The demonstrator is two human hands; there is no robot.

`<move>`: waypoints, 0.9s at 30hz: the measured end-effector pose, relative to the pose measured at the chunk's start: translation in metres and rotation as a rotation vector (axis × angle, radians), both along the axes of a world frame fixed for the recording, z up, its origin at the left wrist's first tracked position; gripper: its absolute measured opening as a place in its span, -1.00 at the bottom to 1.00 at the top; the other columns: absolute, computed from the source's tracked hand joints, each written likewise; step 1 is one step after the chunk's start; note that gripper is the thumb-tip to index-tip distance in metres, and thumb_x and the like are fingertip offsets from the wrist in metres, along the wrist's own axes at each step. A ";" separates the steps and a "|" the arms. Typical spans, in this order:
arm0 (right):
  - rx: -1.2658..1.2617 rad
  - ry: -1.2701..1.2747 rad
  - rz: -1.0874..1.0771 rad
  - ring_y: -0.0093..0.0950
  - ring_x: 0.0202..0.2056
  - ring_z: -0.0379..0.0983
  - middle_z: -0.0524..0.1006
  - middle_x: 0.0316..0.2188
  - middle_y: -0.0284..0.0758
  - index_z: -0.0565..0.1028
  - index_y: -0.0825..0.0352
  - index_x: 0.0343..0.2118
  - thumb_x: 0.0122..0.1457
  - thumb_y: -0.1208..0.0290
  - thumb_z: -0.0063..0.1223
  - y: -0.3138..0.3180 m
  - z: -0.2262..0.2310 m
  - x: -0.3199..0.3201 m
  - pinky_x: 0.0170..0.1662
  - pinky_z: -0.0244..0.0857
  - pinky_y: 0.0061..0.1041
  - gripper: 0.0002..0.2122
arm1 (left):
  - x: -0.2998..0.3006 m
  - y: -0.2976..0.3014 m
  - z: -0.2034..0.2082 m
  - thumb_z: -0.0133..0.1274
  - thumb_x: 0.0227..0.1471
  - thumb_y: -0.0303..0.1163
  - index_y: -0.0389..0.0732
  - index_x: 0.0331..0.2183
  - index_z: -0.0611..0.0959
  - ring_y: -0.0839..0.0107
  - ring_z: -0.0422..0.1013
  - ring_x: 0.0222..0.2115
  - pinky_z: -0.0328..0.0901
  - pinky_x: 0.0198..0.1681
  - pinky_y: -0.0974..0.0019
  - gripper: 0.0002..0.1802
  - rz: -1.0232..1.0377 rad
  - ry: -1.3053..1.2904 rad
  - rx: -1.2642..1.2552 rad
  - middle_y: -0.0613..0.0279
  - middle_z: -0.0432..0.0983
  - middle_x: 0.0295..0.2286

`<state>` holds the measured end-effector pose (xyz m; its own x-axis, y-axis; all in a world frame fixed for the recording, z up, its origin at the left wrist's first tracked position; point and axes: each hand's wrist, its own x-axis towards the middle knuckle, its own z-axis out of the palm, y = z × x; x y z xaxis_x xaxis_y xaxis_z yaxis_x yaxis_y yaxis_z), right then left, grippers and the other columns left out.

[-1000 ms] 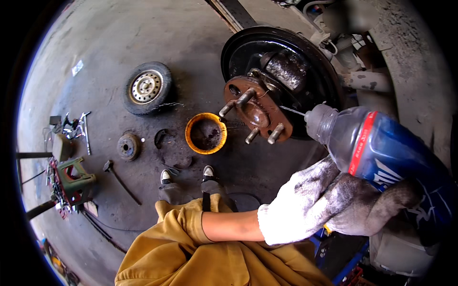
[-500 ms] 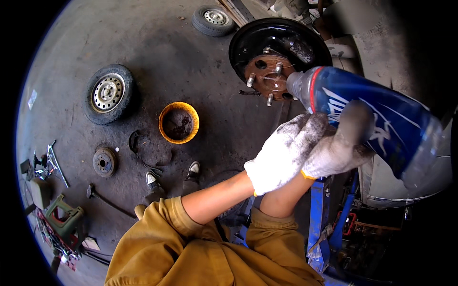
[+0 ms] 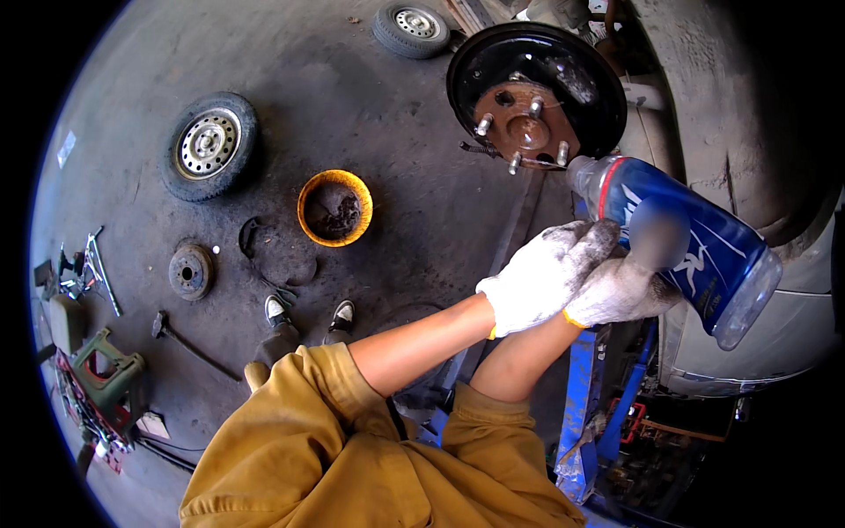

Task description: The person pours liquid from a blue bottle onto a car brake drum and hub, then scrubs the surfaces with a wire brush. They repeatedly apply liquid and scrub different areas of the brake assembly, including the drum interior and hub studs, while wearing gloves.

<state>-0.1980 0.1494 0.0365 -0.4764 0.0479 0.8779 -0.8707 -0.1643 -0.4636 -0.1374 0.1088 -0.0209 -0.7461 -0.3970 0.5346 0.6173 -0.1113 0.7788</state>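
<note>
Both my gloved hands are closed around a clear plastic bottle with a blue label [image 3: 731, 238], tilted with its neck toward the upper left. My left hand [image 3: 544, 271] grips it nearer the neck, and my right hand [image 3: 618, 289] is beside it, lower on the bottle. The white gloves are stained dark at the fingers. A thin stream of liquid runs from the cap to the lower edge of a rusty wheel hub [image 3: 528, 132] with several studs. Behind the hub sits a round black backing plate [image 3: 475, 66]. The hub looks wet.
Below stands a yellow bucket [image 3: 304, 204] with dark contents. Two wheels [image 3: 209, 143] [image 3: 412, 29], a brake drum [image 3: 190, 271], a hammer [image 3: 198, 348] and a green stool [image 3: 104, 374] are on the floor. A blue metal stand [image 3: 576, 414] and vehicle body [image 3: 748, 352] are at right.
The bottle's neck has shifted from the hub's centre to its lower right edge, and the stream now lands lower. The whole view has shifted slightly. Both hands keep their hold.
</note>
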 end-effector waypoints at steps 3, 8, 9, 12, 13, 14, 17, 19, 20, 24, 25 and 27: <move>-0.071 -0.007 -0.001 -0.31 -0.07 0.51 0.48 -0.03 0.00 0.39 0.62 0.01 0.11 0.51 0.17 0.029 -0.015 -0.021 0.04 0.43 -0.30 -0.57 | -0.012 0.013 0.001 -0.15 0.14 -0.38 -0.29 -0.09 0.50 -0.10 0.44 -0.25 0.35 -0.20 0.05 -0.68 0.024 -0.051 -0.169 -0.15 0.49 -0.28; -0.285 -0.079 -0.031 -0.21 0.00 0.44 0.45 0.01 0.03 0.40 0.60 0.01 0.14 0.51 0.15 0.050 -0.048 -0.053 0.11 0.34 -0.23 -0.60 | -0.041 0.040 -0.005 -0.20 0.29 -0.13 -0.31 -0.15 0.56 0.11 0.50 -0.25 0.33 -0.16 0.22 -0.57 -0.022 -0.207 -0.166 -0.07 0.55 -0.31; -0.359 -0.207 0.027 -0.19 0.07 0.37 0.39 0.06 0.04 0.34 0.59 0.06 0.17 0.45 0.12 0.057 -0.055 -0.062 0.16 0.25 -0.22 -0.55 | -0.053 0.046 -0.016 -0.18 0.29 -0.12 -0.32 -0.16 0.56 0.22 0.50 -0.26 0.33 -0.16 0.25 -0.56 -0.077 -0.278 -0.083 -0.03 0.56 -0.31; -0.517 -0.447 0.109 -0.18 0.15 0.26 0.31 0.15 0.01 0.22 0.55 0.17 0.23 0.36 0.06 0.070 -0.082 -0.078 0.22 0.14 -0.22 -0.47 | -0.063 0.046 -0.018 -0.14 0.27 0.02 -0.32 -0.14 0.57 0.46 0.44 -0.24 0.34 -0.14 0.34 -0.46 -0.310 -0.469 0.275 0.13 0.57 -0.25; -0.474 -0.425 0.069 -0.21 0.12 0.30 0.32 0.15 -0.03 0.23 0.52 0.17 0.24 0.37 0.04 0.070 -0.092 -0.081 0.17 0.20 -0.26 -0.50 | -0.070 0.049 -0.017 -0.12 0.26 0.07 -0.32 -0.13 0.58 0.53 0.43 -0.23 0.34 -0.14 0.36 -0.42 -0.353 -0.500 0.365 0.18 0.57 -0.23; -0.430 -0.403 0.022 -0.24 0.08 0.34 0.34 0.14 -0.07 0.24 0.48 0.17 0.25 0.39 0.02 0.074 -0.105 -0.084 0.12 0.26 -0.30 -0.52 | -0.081 0.055 -0.036 -0.10 0.25 0.07 -0.32 -0.10 0.56 0.50 0.43 -0.21 0.34 -0.10 0.35 -0.41 -0.358 -0.523 0.398 0.16 0.56 -0.20; -0.495 -0.443 0.081 -0.27 -0.05 0.47 0.46 0.03 -0.10 0.35 0.44 0.09 0.15 0.53 0.12 0.081 -0.108 -0.078 -0.01 0.41 -0.29 -0.57 | -0.108 0.074 -0.094 -0.03 0.20 0.09 -0.34 -0.02 0.52 0.41 0.44 -0.13 0.34 -0.01 0.30 -0.36 -0.278 -0.392 0.409 0.10 0.53 -0.12; -0.516 -0.453 0.213 -0.27 -0.09 0.51 0.50 -0.02 -0.11 0.39 0.43 0.06 0.05 0.60 0.23 0.103 -0.108 -0.079 -0.02 0.46 -0.24 -0.53 | -0.107 0.086 -0.065 0.01 0.17 0.07 -0.29 0.05 0.46 0.31 0.42 -0.05 0.29 0.09 0.20 -0.34 -0.401 -0.280 0.700 0.10 0.50 -0.05; -0.491 -0.474 0.242 -0.24 -0.09 0.51 0.49 -0.02 -0.08 0.38 0.43 0.07 0.02 0.61 0.25 0.113 -0.107 -0.079 -0.01 0.46 -0.23 -0.50 | -0.108 0.093 -0.052 0.03 0.15 0.06 -0.27 0.08 0.43 0.26 0.41 0.00 0.27 0.13 0.15 -0.33 -0.472 -0.226 0.843 0.10 0.48 -0.02; -0.482 -0.564 0.405 -0.11 -0.05 0.47 0.43 0.01 0.05 0.30 0.50 0.12 -0.04 0.67 0.26 0.139 -0.102 -0.082 0.04 0.43 -0.13 -0.40 | -0.116 0.117 -0.052 0.12 0.15 -0.18 -0.37 -0.04 0.47 0.30 0.52 -0.17 0.41 -0.02 0.22 -0.51 -0.533 -0.018 1.194 0.04 0.57 -0.18; -0.489 -0.571 0.416 -0.11 -0.05 0.47 0.43 0.01 0.05 0.30 0.50 0.12 -0.04 0.67 0.25 0.138 -0.104 -0.082 0.04 0.43 -0.13 -0.41 | -0.118 0.120 -0.051 0.13 0.15 -0.21 -0.34 -0.03 0.47 0.30 0.52 -0.17 0.41 -0.01 0.21 -0.53 -0.522 0.029 1.251 0.06 0.56 -0.18; -0.505 -0.567 0.409 -0.12 -0.05 0.47 0.43 0.01 0.05 0.30 0.51 0.11 -0.04 0.67 0.24 0.137 -0.105 -0.082 0.05 0.42 -0.13 -0.41 | -0.119 0.132 -0.046 0.16 0.12 -0.26 -0.27 -0.01 0.45 0.31 0.51 -0.17 0.41 -0.01 0.21 -0.53 -0.500 0.055 1.334 0.13 0.55 -0.18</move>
